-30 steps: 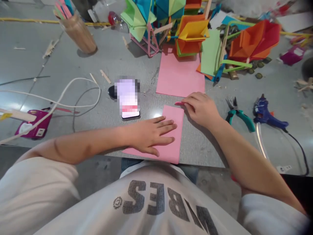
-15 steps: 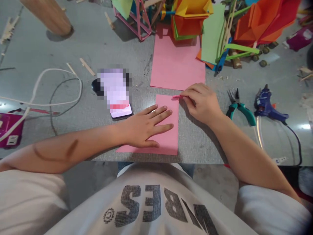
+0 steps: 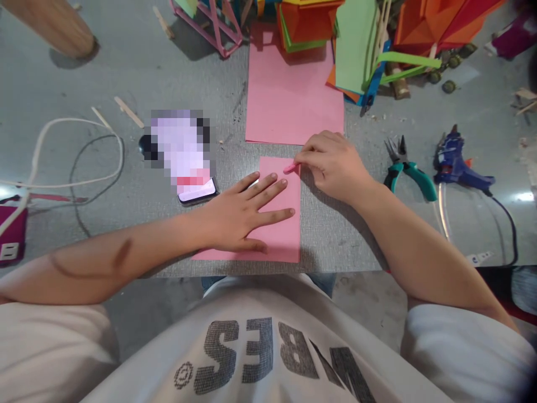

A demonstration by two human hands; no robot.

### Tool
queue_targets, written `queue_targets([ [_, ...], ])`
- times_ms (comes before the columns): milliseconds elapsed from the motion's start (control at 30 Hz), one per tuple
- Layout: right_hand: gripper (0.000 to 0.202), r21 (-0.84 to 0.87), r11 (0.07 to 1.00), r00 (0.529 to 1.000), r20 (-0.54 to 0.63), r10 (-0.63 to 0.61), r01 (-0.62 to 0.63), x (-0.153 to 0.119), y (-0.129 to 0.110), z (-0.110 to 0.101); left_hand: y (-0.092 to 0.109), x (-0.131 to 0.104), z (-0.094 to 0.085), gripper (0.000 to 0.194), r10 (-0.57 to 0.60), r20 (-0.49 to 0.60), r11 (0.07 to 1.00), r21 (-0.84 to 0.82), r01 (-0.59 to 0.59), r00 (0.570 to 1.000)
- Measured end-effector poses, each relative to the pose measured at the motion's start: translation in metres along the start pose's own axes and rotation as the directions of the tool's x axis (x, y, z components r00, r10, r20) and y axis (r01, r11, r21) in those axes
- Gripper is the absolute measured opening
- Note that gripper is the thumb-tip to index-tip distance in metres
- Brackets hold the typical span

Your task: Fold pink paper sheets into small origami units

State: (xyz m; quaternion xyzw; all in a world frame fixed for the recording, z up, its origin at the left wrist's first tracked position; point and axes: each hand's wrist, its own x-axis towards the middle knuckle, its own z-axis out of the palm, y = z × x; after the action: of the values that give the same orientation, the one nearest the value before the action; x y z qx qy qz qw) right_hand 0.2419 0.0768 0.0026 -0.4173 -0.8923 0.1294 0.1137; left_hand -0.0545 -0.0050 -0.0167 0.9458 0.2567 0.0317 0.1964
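A pink paper sheet [image 3: 282,238] lies near the table's front edge. My left hand [image 3: 239,215] rests flat on it with the fingers spread, covering its left part. At the sheet's upper right corner, my right hand [image 3: 331,165] pinches a small pink piece [image 3: 291,167] between thumb and fingers, and the piece lies over the sheet. Just beyond are more pink sheets [image 3: 293,101], partly under orange and green folded paper [image 3: 308,28].
Left of my left hand lies a phone [image 3: 197,192], partly pixelated. Pliers [image 3: 409,170] and a blue glue gun [image 3: 459,165] with its cord are on the right. A white cable [image 3: 37,151] loops at the left; a wooden cylinder [image 3: 59,25] stands at the back left.
My right hand has turned the pink piece slightly, its tip now further in over the sheet. The whole view has shifted, so the table items appear further left and up. My left hand stays flat.
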Motion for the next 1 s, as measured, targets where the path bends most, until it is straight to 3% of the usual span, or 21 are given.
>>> queue_targets([
  [200, 0.044, 0.001, 0.999, 0.996, 0.068, -0.052, 0.052, -0.009, 0.009, -0.008, 0.000, 0.000, 0.000, 0.104, 0.017, -0.019, 1.000, 0.003, -0.017, 1.000],
  [400, 0.040, -0.049, 0.996, 0.994, -0.069, -0.083, 0.080, -0.005, 0.005, 0.003, 0.000, -0.001, 0.002, 0.117, 0.002, -0.007, 0.999, 0.053, -0.002, 1.000],
  [700, 0.036, 0.058, 0.952, 0.953, 0.017, -0.302, 0.300, -0.012, 0.021, -0.007, -0.001, -0.002, 0.005, 0.134, 0.020, -0.005, 0.987, 0.162, -0.019, 1.000],
  [900, 0.031, 0.010, 0.954, 0.947, -0.126, -0.295, 0.298, -0.015, 0.030, 0.000, -0.005, -0.003, 0.004, 0.134, 0.051, 0.004, 0.976, 0.210, -0.051, 0.999],
  [1000, 0.034, -0.005, 0.968, 0.948, -0.200, -0.249, 0.253, -0.012, 0.029, 0.007, -0.002, 0.000, 0.007, 0.129, -0.004, -0.028, 0.977, 0.211, 0.010, 1.000],
])
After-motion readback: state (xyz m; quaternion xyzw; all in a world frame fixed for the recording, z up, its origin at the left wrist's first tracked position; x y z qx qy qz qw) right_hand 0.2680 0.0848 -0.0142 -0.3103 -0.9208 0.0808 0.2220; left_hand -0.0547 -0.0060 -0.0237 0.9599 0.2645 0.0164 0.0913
